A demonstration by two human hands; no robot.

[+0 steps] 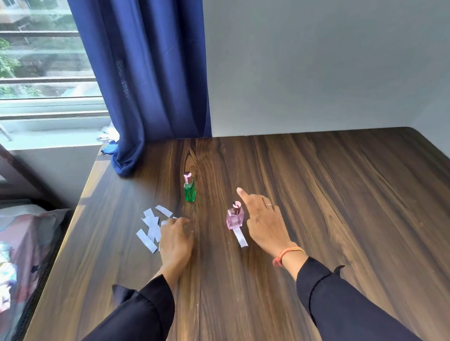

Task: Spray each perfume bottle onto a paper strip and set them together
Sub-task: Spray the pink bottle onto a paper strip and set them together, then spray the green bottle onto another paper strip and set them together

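Note:
A green perfume bottle (189, 190) with a pink cap stands upright near the middle of the wooden table (322, 203). To its right stands a pink square bottle (234, 217), with one white paper strip (240, 236) lying just in front of it and reaching under its base. My right hand (265, 223) hovers right beside the pink bottle, index finger stretched out, holding nothing. Several loose paper strips (150, 226) lie in a pile at the left. My left hand (175, 240) rests on the pile's right edge, fingers curled down on the strips; whether it pinches one is hidden.
A blue curtain (145, 71) hangs at the table's far left corner, its hem touching the tabletop. A grey wall runs along the far edge. A window is at the left, and a bed with patterned cloth (2, 248) lies beside the table's left edge.

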